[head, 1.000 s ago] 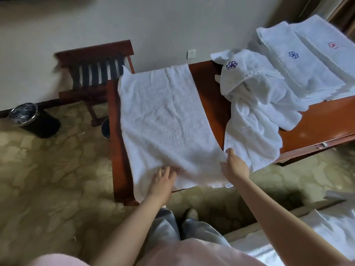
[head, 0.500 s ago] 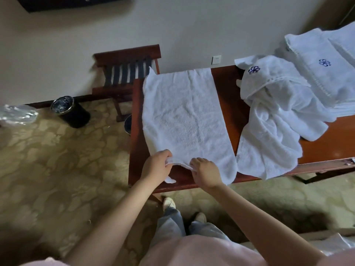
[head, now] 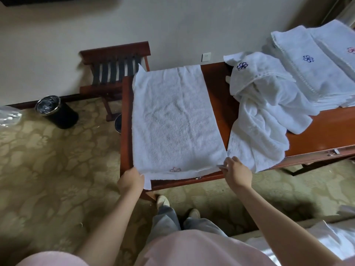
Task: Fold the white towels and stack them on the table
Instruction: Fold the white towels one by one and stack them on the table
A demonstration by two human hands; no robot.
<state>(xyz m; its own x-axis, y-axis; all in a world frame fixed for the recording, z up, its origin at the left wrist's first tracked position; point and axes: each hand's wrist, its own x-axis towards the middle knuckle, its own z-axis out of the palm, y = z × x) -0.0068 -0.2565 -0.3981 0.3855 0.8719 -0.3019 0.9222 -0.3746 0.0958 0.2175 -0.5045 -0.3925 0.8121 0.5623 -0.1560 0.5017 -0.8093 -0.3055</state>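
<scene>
Background stuff: a dark wood luggage rack [head: 115, 62] with black straps sits against the cream wall [head: 172, 22], upper left of centre. Lower left of it there's a black waste bin [head: 57, 112] with a shiny rim and a liner, standing on the tan patterned carpet [head: 48, 179]. A second bin [head: 118, 124] peeks out just below the rack, mostly hidden. White wall plate [head: 206, 57] top centre. Crinkly clear plastic [head: 7, 117] at the far left edge, white bedding [head: 326, 240] in the lower right corner.
</scene>
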